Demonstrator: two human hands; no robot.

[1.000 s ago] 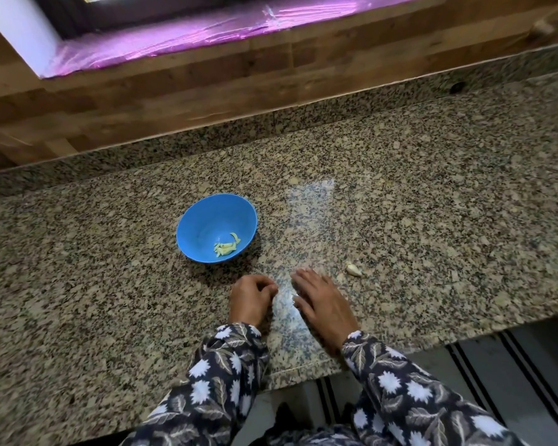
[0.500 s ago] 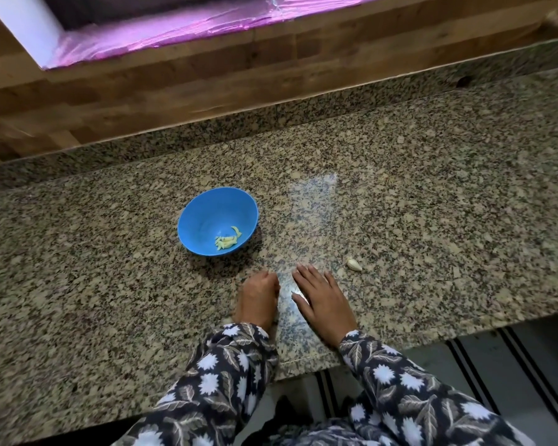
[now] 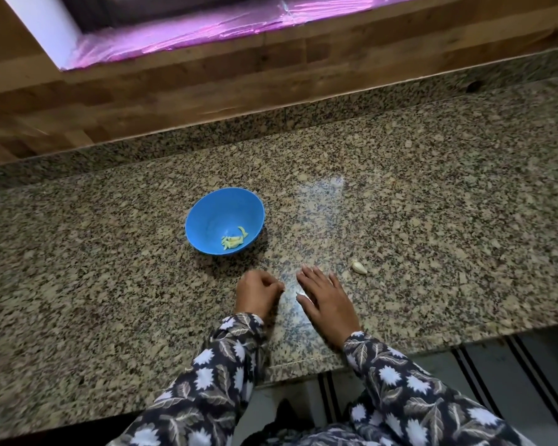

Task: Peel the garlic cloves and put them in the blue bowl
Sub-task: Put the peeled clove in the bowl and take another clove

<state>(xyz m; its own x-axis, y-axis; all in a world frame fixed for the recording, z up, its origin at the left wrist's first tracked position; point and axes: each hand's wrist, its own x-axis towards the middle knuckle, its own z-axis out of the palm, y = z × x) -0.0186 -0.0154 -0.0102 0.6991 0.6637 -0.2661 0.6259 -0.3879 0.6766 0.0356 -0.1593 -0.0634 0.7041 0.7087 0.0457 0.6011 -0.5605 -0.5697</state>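
Note:
A blue bowl stands on the granite counter with a few pale yellow-green garlic pieces at its bottom. One unpeeled garlic clove lies on the counter to the right of my hands. My left hand rests on the counter below the bowl with its fingers curled in; nothing shows in it. My right hand lies flat, palm down, fingers apart, a short way left of the clove and not touching it.
A wooden wall panel and a window sill lit pink rise behind the counter. The counter's front edge runs just below my wrists, with a striped floor mat beneath at the right.
My hands have stayed in nearly the same spot. The left hand's fingers have curled in a little and the view has shifted slightly.

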